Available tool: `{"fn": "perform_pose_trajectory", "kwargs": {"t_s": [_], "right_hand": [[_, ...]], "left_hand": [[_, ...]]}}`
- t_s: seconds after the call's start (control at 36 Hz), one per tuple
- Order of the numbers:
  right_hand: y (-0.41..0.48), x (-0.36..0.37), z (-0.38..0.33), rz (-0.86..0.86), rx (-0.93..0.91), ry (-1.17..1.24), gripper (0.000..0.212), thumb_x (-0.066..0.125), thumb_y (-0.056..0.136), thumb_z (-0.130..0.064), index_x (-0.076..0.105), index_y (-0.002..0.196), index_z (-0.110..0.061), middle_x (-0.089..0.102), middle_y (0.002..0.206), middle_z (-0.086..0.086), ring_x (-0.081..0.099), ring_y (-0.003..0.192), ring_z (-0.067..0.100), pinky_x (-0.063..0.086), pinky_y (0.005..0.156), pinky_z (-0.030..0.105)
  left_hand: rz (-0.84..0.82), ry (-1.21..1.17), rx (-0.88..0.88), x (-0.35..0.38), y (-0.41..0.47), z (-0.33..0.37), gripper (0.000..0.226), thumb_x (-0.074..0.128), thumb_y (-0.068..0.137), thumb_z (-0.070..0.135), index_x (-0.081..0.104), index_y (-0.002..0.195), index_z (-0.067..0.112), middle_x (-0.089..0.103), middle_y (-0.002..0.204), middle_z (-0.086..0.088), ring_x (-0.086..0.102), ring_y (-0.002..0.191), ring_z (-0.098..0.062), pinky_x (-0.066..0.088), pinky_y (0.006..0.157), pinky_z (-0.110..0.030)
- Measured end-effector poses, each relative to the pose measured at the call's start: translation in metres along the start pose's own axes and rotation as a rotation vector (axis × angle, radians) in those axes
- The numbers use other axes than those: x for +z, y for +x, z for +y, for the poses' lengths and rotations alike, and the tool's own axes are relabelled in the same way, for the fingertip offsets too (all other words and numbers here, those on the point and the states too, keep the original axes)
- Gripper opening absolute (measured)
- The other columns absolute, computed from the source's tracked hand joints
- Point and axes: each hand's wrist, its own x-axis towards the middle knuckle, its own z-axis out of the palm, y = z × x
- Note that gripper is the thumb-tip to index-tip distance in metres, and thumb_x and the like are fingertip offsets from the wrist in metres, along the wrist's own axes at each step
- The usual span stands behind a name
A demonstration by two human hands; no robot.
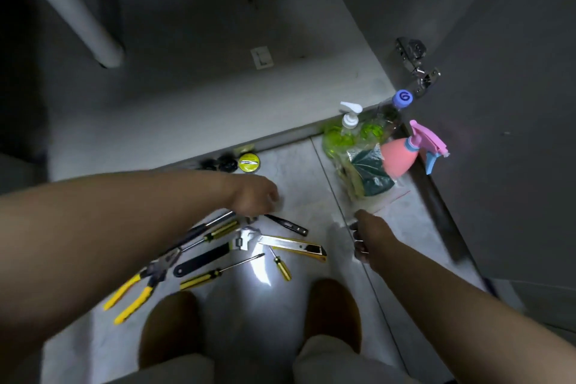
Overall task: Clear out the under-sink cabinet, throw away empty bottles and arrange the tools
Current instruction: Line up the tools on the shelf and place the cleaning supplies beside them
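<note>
Yellow-handled pliers (pixel 137 287) lie nearest on the tiled floor (pixel 299 171), just ahead of the person's feet. Beside them are a black-handled wrench (pixel 215 254), three yellow screwdrivers and a yellow box cutter (pixel 296 247). All of these are stiff steel. The pliers and wrench will be weighty and are best lifted at the handles. The thin screwdrivers may roll, and the cutter should be taken by its body, away from the blade end.

The left hand (pixel 254 196) hovers over the far edge of this pile, with its knuckles up and its fingers curled downward. Its fingertips are hidden, so I cannot tell whether it grips anything. The right hand (pixel 361 235) is well apart from it, right of the tools, with its fingers curled. It may be pinching the rim of a clear bag (pixel 371 178), but the blur there leaves that open.

That bag lies just beyond the right hand. It is soft, light and slippery, with something dark green inside. Behind it stand a green pump bottle (pixel 344 134), a pink spray bottle (pixel 399 156) and a clear bottle with a blue cap (pixel 402 98). All are light plastic, easy to tip, and best taken round the neck. A yellow tape measure (pixel 249 162) sits at the cabinet's edge. The cabinet floor (pixel 202 81) beyond holds only a white pipe (pixel 78 9).
</note>
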Motion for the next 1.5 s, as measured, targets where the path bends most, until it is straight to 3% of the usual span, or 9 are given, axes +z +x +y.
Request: {"fn": "perform_pose_trajectory", "kwargs": {"t_s": [0.19, 0.31, 0.47, 0.61, 0.75, 0.92, 1.11, 1.25, 1.5], "right_hand": [[-0.057, 0.052, -0.053, -0.411, -0.207, -0.677, 0.021, 0.06, 0.095, -0.021, 0.071, 0.099, -0.004, 0.063, 0.087, 0.01, 0.06, 0.072, 0.022, 0.053, 0.071, 0.032], [-0.068, 0.077, -0.086, -0.404, -0.605, -1.222, 0.024, 0.058, 0.099, -0.023, 0.067, 0.118, -0.012, 0.066, 0.114, 0.013, 0.065, 0.102, 0.025, 0.05, 0.086, 0.031], [-0.05, 0.117, -0.106, -0.428, -0.741, -1.805, 0.069, 0.057, 0.099, -0.022, 0.02, 0.157, -0.036, 0.033, 0.14, 0.011, 0.051, 0.123, 0.034, 0.047, 0.103, 0.047], [-0.03, 0.152, -0.105, -0.339, -0.87, -1.795, 0.079, 0.054, 0.094, -0.007, 0.017, 0.157, -0.037, 0.022, 0.151, 0.014, 0.045, 0.129, 0.036, 0.048, 0.101, 0.045], [0.001, 0.183, -0.102, -0.219, -0.906, -1.705, 0.082, 0.059, 0.089, -0.009, 0.023, 0.156, -0.038, 0.02, 0.153, 0.016, 0.043, 0.129, 0.039, 0.047, 0.101, 0.042], [0.033, 0.199, -0.102, -0.122, -0.81, -1.615, 0.083, 0.066, 0.089, -0.03, 0.019, 0.158, -0.039, 0.021, 0.155, 0.018, 0.037, 0.137, 0.04, 0.04, 0.111, 0.043], [0.039, 0.192, -0.1, -0.09, -0.921, -1.714, 0.077, 0.068, 0.089, -0.027, 0.028, 0.153, -0.04, 0.014, 0.158, 0.013, 0.031, 0.14, 0.039, 0.04, 0.111, 0.052], [0.04, 0.178, -0.095, -0.012, -0.874, -1.472, 0.072, 0.064, 0.085, -0.011, 0.034, 0.145, -0.036, 0.027, 0.141, 0.021, 0.048, 0.121, 0.045, 0.051, 0.097, 0.045], [0.016, 0.118, -0.083, -0.143, -1.015, -1.45, 0.025, 0.045, 0.104, -0.023, 0.043, 0.129, -0.025, 0.034, 0.098, 0.008, 0.046, 0.056, 0.025, 0.04, 0.058, 0.031]], "left_hand": [[0.114, 0.211, -0.018, -0.018, -0.066, -0.085, 0.037, 0.05, 0.101, 0.036, 0.057, 0.137, 0.03, 0.062, 0.134, 0.002, 0.06, 0.118, -0.019, 0.048, 0.098, -0.03], [0.183, 0.166, 0.001, 0.005, -0.055, -0.118, 0.047, 0.054, 0.1, 0.031, 0.047, 0.147, 0.027, 0.048, 0.147, -0.003, 0.051, 0.129, -0.022, 0.039, 0.092, -0.021], [0.287, 0.265, 0.011, 0.034, -0.015, -0.14, 0.075, 0.059, 0.095, 0.023, 0.019, 0.159, 0.024, 0.02, 0.161, -0.008, 0.037, 0.143, -0.031, 0.047, 0.104, -0.042], [0.312, 0.245, -0.044, 0.039, 0.015, -0.15, 0.085, 0.056, 0.093, 0.019, 0.008, 0.162, 0.024, 0.005, 0.168, -0.011, 0.027, 0.149, -0.036, 0.035, 0.114, -0.047], [0.319, 0.184, -0.073, 0.046, 0.036, -0.161, 0.08, 0.044, 0.089, 0.044, 0.012, 0.161, 0.03, 0.007, 0.167, -0.014, 0.019, 0.151, -0.039, 0.03, 0.115, -0.054], [0.421, 0.212, -0.06, 0.059, 0.054, -0.171, 0.076, 0.058, 0.091, 0.029, 0.024, 0.159, 0.029, 0.017, 0.162, -0.013, 0.027, 0.145, -0.039, 0.036, 0.112, -0.052], [0.513, 0.051, 0.019, 0.06, 0.055, -0.18, 0.084, 0.059, 0.088, 0.007, 0.023, 0.161, 0.026, 0.028, 0.162, -0.01, 0.031, 0.145, -0.035, 0.039, 0.115, -0.046], [0.592, -0.004, -0.013, 0.061, 0.048, -0.18, 0.047, 0.054, 0.089, -0.003, 0.053, 0.133, 0.015, 0.048, 0.141, -0.012, 0.047, 0.13, -0.031, 0.049, 0.101, -0.045], [0.746, -0.285, 0.139, 0.08, 0.023, -0.147, 0.009, 0.053, 0.099, 0.02, 0.047, 0.103, 0.026, 0.048, 0.103, 0.002, 0.055, 0.086, -0.023, 0.043, 0.071, -0.034]]}}
